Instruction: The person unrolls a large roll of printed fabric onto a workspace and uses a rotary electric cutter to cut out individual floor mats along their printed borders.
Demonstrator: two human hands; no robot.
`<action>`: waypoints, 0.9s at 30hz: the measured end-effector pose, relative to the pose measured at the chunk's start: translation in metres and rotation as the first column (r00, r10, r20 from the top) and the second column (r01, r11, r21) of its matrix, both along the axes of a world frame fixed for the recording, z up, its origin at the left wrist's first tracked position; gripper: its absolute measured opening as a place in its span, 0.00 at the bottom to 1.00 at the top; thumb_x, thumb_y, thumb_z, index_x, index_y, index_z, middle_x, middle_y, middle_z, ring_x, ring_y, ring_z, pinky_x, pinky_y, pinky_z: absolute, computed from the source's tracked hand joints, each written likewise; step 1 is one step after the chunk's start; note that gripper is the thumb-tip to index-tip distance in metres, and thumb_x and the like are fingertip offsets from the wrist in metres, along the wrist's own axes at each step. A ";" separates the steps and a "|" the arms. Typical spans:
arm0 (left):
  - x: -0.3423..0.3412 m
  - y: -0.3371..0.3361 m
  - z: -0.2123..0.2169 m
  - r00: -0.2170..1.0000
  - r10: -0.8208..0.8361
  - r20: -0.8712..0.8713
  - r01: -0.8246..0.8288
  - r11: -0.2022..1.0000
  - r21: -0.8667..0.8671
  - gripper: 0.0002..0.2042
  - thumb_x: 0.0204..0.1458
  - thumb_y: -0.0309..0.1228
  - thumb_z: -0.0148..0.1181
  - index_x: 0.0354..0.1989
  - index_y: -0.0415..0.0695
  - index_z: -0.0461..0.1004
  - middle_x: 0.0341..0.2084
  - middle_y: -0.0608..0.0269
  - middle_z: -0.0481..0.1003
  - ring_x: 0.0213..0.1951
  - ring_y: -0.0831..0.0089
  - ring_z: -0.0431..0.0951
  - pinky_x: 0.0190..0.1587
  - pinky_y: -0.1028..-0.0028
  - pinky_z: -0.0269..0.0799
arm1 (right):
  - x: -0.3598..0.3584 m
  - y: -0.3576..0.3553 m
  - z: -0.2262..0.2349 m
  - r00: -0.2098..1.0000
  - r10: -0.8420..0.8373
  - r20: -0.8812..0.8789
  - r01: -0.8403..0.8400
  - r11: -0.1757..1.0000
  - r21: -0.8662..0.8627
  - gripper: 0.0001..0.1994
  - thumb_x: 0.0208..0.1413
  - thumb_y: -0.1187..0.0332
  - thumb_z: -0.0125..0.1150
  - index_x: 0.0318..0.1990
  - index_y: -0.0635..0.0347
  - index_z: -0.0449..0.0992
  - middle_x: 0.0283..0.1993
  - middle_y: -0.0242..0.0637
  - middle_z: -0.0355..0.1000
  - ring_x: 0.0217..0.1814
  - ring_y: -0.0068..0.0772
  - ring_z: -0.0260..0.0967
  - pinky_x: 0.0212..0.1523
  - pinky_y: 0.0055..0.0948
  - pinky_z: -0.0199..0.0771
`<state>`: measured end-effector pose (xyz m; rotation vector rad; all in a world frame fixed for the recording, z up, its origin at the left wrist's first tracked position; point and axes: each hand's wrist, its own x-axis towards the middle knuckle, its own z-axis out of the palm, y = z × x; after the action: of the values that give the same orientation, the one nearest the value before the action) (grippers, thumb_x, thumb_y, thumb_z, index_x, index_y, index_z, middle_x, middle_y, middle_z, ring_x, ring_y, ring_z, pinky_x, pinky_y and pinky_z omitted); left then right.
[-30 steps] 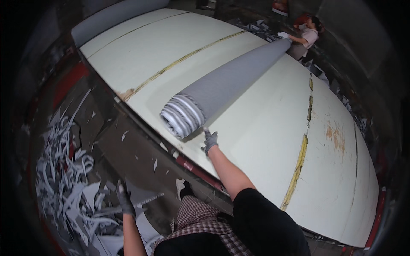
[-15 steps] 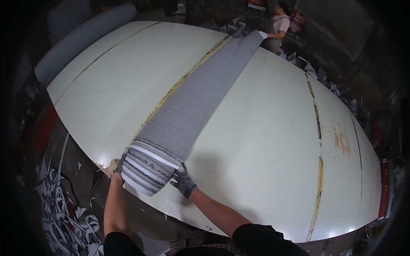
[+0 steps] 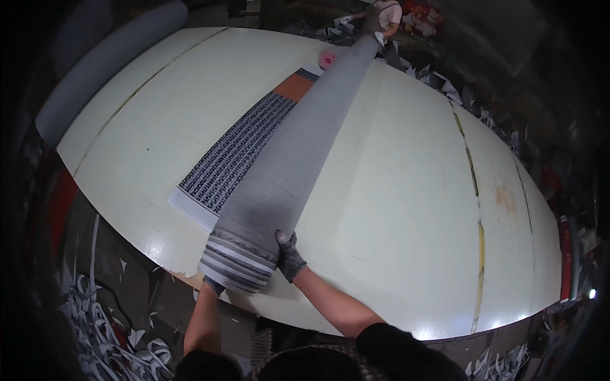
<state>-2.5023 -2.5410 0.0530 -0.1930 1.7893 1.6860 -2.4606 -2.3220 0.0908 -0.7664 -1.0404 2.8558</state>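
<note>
At counter edge: roll end gripped.
Both gloved hands, left hand [image 3: 215, 286] and right hand [image 3: 290, 255], clasp the grey fabric roll [image 3: 286, 171]; unrolling underway, next needing an even pull across the counter [image 3: 406, 190].

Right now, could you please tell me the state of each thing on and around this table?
fabric roll: partly unrolled, lying along the table
patterned fabric: spread flat beside the roll
left hand: gloved, under the roll's near end
right hand: gloved, gripping the roll's end
second roll: rolled up, at the table's far left edge
table: worn paint
</note>
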 end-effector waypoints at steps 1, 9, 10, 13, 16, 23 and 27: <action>0.003 0.001 0.001 1.000 -0.016 0.012 0.016 1.000 0.020 0.24 0.51 0.47 0.45 0.52 0.46 0.62 0.45 0.60 0.68 0.45 0.64 0.67 0.47 0.68 0.62 | 0.002 0.003 -0.013 0.998 0.005 -0.065 -0.006 1.000 -0.012 0.50 0.30 0.43 0.69 0.59 0.47 0.45 0.59 0.36 0.51 0.60 0.39 0.51 0.58 0.44 0.57; 0.042 0.029 0.014 0.987 -0.090 0.129 0.057 0.970 0.238 0.20 0.52 0.44 0.45 0.50 0.46 0.64 0.42 0.60 0.69 0.43 0.63 0.69 0.44 0.65 0.65 | 0.050 0.042 0.030 1.000 -0.011 0.015 0.013 0.991 -0.135 0.48 0.33 0.44 0.67 0.60 0.58 0.50 0.61 0.42 0.52 0.62 0.43 0.51 0.62 0.42 0.51; 0.053 0.039 0.014 0.980 -0.106 0.171 0.051 0.953 0.298 0.20 0.52 0.43 0.45 0.49 0.46 0.64 0.42 0.59 0.70 0.42 0.63 0.69 0.43 0.65 0.65 | 0.056 0.053 0.030 0.999 0.030 0.012 -0.028 0.994 -0.107 0.48 0.34 0.42 0.65 0.60 0.58 0.50 0.61 0.41 0.52 0.62 0.43 0.51 0.62 0.40 0.51; 0.096 0.072 0.008 0.932 -0.179 0.315 0.016 0.889 0.457 0.18 0.52 0.42 0.46 0.49 0.46 0.65 0.41 0.59 0.70 0.41 0.62 0.70 0.42 0.64 0.66 | 0.093 0.096 0.047 0.990 0.126 0.062 -0.133 0.983 0.126 0.52 0.30 0.38 0.65 0.60 0.59 0.49 0.61 0.40 0.53 0.62 0.41 0.51 0.61 0.38 0.52; 0.137 0.093 -0.004 0.857 -0.227 0.462 -0.080 0.827 0.556 0.17 0.52 0.41 0.46 0.48 0.47 0.65 0.40 0.59 0.71 0.40 0.62 0.71 0.41 0.63 0.68 | 0.112 0.120 0.040 0.970 0.227 0.092 -0.239 0.959 0.152 0.55 0.24 0.36 0.66 0.60 0.58 0.49 0.61 0.39 0.54 0.62 0.39 0.51 0.61 0.38 0.53; 0.142 0.027 -0.032 0.958 -0.094 0.270 -0.012 0.930 0.367 0.12 0.50 0.35 0.50 0.41 0.46 0.68 0.33 0.62 0.72 0.34 0.64 0.72 0.37 0.63 0.70 | 0.100 0.077 0.006 0.991 -0.048 0.126 -0.073 0.591 0.803 0.52 0.36 0.44 0.65 0.62 0.61 0.41 0.63 0.47 0.45 0.64 0.43 0.44 0.61 0.35 0.48; 0.137 -0.067 -0.036 0.741 0.387 0.548 -0.605 0.740 0.295 0.13 0.52 0.40 0.47 0.41 0.47 0.68 0.34 0.61 0.72 0.36 0.66 0.71 0.41 0.66 0.68 | 0.063 0.063 0.045 0.993 0.109 0.038 -0.076 0.365 0.928 0.36 0.48 0.54 0.57 0.58 0.67 0.50 0.60 0.49 0.50 0.62 0.41 0.48 0.60 0.33 0.48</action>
<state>-2.3648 -2.6078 0.0167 -0.8689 0.9836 2.1688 -2.3974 -2.2594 0.1355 -0.4986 -2.3689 1.6921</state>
